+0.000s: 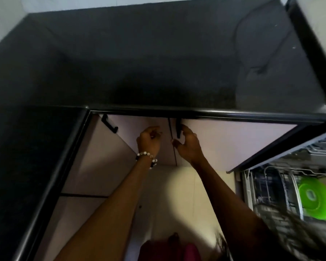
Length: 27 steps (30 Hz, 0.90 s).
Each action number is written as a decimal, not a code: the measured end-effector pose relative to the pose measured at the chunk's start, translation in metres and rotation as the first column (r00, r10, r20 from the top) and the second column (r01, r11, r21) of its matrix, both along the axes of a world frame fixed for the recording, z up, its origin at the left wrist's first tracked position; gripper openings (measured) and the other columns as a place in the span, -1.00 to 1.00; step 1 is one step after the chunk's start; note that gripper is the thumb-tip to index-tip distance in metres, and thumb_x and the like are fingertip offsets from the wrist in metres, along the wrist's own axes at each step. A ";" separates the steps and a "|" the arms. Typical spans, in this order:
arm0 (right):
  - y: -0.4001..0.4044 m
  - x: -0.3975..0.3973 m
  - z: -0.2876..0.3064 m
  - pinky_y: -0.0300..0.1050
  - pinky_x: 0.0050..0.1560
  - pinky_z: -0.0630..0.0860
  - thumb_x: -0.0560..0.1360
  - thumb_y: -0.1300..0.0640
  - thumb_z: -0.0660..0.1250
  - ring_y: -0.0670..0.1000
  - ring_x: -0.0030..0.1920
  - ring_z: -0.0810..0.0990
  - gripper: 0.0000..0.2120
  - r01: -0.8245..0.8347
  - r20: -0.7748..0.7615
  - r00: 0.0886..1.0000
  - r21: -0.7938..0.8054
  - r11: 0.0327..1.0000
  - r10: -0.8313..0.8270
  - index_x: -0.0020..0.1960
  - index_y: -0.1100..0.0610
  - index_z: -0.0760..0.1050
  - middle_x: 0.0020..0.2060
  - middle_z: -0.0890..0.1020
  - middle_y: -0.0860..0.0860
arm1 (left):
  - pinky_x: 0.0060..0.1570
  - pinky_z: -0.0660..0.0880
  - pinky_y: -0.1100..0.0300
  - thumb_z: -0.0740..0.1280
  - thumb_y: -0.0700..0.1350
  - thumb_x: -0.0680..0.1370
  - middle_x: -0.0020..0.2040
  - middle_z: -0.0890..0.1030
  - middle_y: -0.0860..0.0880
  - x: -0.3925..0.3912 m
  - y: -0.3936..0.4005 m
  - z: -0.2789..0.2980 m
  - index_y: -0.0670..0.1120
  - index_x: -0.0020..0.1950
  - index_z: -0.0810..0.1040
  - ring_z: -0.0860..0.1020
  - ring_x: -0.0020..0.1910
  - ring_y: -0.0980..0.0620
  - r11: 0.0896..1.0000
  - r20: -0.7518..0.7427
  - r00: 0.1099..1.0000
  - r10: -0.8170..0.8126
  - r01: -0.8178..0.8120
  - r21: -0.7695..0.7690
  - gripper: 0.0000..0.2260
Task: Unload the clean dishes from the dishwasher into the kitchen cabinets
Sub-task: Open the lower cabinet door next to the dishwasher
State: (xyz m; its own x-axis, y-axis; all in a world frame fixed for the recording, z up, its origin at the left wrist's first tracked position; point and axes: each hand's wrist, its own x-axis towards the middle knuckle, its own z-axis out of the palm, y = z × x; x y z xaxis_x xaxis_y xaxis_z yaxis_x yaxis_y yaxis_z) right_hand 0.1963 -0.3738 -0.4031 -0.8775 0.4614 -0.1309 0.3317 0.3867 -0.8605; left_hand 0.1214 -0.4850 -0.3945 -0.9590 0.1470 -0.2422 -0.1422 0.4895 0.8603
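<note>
Both arms reach forward and down, nearly straight, toward the base cabinets under the dark countertop [158,63]. The right hand [188,146] sits at the black handle [178,130] of the right-hand cabinet door [233,142], thumb spread low, fingers arched up against the bar; whether they wrap it fully I can't tell, but they curl around it. The left hand [149,141], a beaded bracelet [146,157] at its wrist, hovers just beside on the left-hand door [139,127], fingers bent loosely inward, holding nothing that shows. The two doors meet at a thin dark seam between the hands. Further left, in the corner where the countertop turns, another black handle [109,124] stands on the adjoining door. Out at the right edge, the dishwasher [267,194] stands open, its wire rack blurred, and a bright green plate [314,198] stands upright in it, well apart from both hands. Pale floor tile [186,194] lies below, between the forearms.
</note>
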 end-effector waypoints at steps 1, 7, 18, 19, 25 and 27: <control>-0.002 -0.005 0.000 -0.51 0.10 0.20 0.48 0.27 0.37 0.10 0.32 0.44 -0.45 0.008 -0.001 1.000 -0.013 1.000 -0.008 0.42 0.24 0.30 0.32 0.48 0.15 | 0.06 0.58 0.07 0.28 -0.30 0.51 -0.01 0.68 -0.15 -0.003 0.000 -0.001 -0.13 0.08 0.64 0.62 -0.02 -0.10 1.000 -0.005 1.000 -0.007 0.007 0.007 -0.78; -0.002 -0.011 0.005 -0.26 0.10 0.40 0.50 0.21 0.35 0.11 0.22 0.53 -0.56 0.035 0.078 0.996 -0.067 0.997 -0.030 0.35 0.23 0.38 0.21 0.56 0.14 | 0.04 0.59 0.03 0.29 -0.25 0.53 -0.03 0.68 -0.08 -0.003 0.001 0.010 -0.08 0.04 0.64 0.62 -0.03 -0.05 0.996 0.039 0.999 -0.019 0.015 0.084 -0.82; -0.034 0.099 0.014 -0.22 0.04 0.37 0.59 0.03 0.22 0.11 0.20 0.53 -0.65 -0.014 0.115 0.993 -0.166 0.986 0.033 0.33 0.14 0.42 0.22 0.57 0.10 | -0.04 0.56 -0.10 0.27 0.01 0.58 -0.30 0.55 -0.05 0.073 -0.011 0.041 0.03 -0.22 0.56 0.53 -0.19 -0.07 0.994 0.205 0.978 0.021 -0.043 0.103 -0.80; -0.037 0.113 0.015 -0.19 0.06 0.39 0.59 -0.01 0.20 0.11 0.20 0.53 -0.64 -0.007 0.125 0.992 -0.183 0.983 0.031 0.33 0.13 0.42 0.22 0.57 0.10 | -0.01 0.56 -0.13 0.27 0.01 0.58 -0.29 0.55 -0.06 0.087 -0.012 0.043 0.00 -0.21 0.57 0.53 -0.18 -0.08 0.992 0.240 0.970 0.034 -0.062 0.113 -0.80; -0.040 0.193 0.030 0.02 0.26 0.45 0.59 -0.15 0.11 0.07 0.20 0.53 -0.59 0.042 0.177 0.984 -0.273 0.961 0.008 0.29 0.07 0.47 0.20 0.58 0.06 | -0.07 0.45 0.07 0.30 0.00 0.56 -0.26 0.54 -0.09 0.175 -0.022 0.054 -0.03 -0.34 0.49 0.49 -0.14 -0.05 0.985 0.299 0.951 0.082 -0.124 0.124 -0.72; -0.037 0.222 0.033 0.06 0.26 0.46 0.59 -0.16 0.12 0.06 0.17 0.53 -0.60 0.065 0.181 0.983 -0.295 0.953 -0.011 0.25 0.06 0.48 0.17 0.60 0.05 | -0.08 0.46 0.08 0.31 0.08 0.54 -0.21 0.56 -0.10 0.201 -0.022 0.056 -0.02 -0.34 0.50 0.50 -0.14 -0.05 0.994 0.306 0.952 0.021 -0.052 0.093 -0.70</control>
State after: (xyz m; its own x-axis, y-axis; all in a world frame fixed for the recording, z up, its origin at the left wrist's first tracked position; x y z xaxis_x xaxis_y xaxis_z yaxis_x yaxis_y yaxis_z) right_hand 0.4183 -0.4111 -0.3700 -0.8106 0.4099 -0.4182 0.4973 0.1047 -0.8612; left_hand 0.3228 -0.5066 -0.3385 -0.8475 0.1510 -0.5089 -0.4206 0.3939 0.8173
